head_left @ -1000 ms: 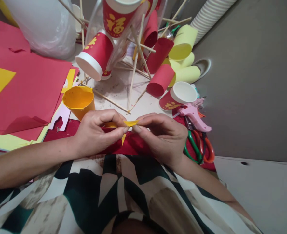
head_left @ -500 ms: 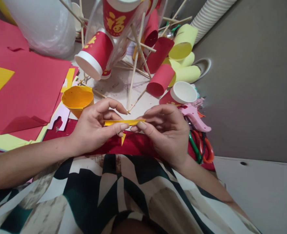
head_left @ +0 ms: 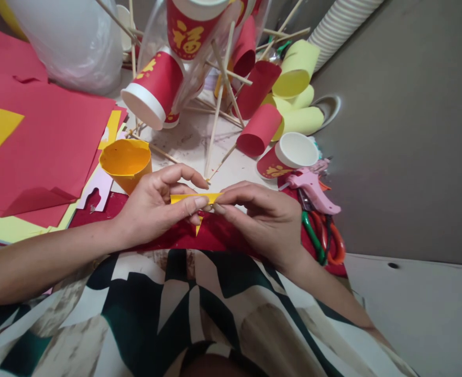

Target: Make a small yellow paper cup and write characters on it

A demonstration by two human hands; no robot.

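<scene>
Between my two hands is a narrow strip of yellow paper (head_left: 180,198), held roughly level. My left hand (head_left: 156,201) pinches its left part with the thumb in front, index finger lifted away. The right end sits between the thumb and fingertips of my right hand (head_left: 260,214), which cover it. Just below, a small pointed yellow paper scrap (head_left: 198,228) shows against the red cloth (head_left: 219,235). An orange-yellow paper cup shape (head_left: 125,159) stands beside my left hand. Thin wooden sticks (head_left: 218,110) meet in a tip right behind my fingers.
Red paper sheets (head_left: 50,141) cover the left side. Red-and-white paper cups (head_left: 158,78) in clear plastic stand at the back. Red paper tubes (head_left: 259,130) and yellow tubes (head_left: 304,120) lie behind another cup (head_left: 276,162). A pink glue gun (head_left: 311,188) and orange-handled scissors (head_left: 337,243) are at right.
My right hand has shifted slightly left along the yellow strip, its index finger coming down onto the strip's right end. My left hand keeps nearly the same hold.
</scene>
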